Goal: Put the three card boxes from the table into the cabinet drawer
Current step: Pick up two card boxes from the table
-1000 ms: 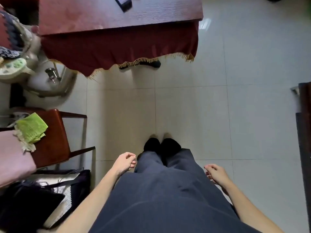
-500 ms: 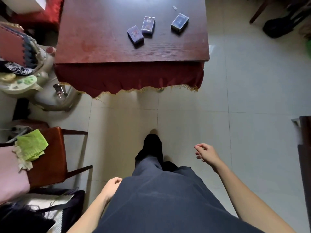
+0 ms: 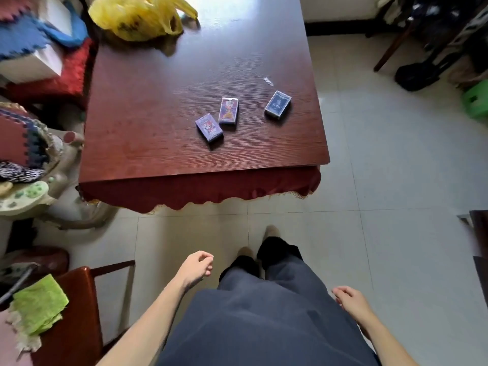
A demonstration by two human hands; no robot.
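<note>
Three card boxes lying flat on the red-brown worktop [image 3: 158, 101], untouched.

Left box [image 3: 209, 127] and middle box [image 3: 228, 110] are seen close together, right box [image 3: 277, 104] apart. Left hand [image 3: 196, 268] and right hand [image 3: 350, 302] are held low, fingers loosely curled, nothing gripped.

Three card boxes are seen on the dark wooden table [image 3: 158, 114]: left box [image 3: 209, 127], middle box [image 3: 228, 110], right box [image 3: 277, 104] set apart. The left hand [image 3: 196, 268] and right hand [image 3: 351, 302] hang loosely curled, empty, over the tiled floor [image 3: 396, 180].
</note>
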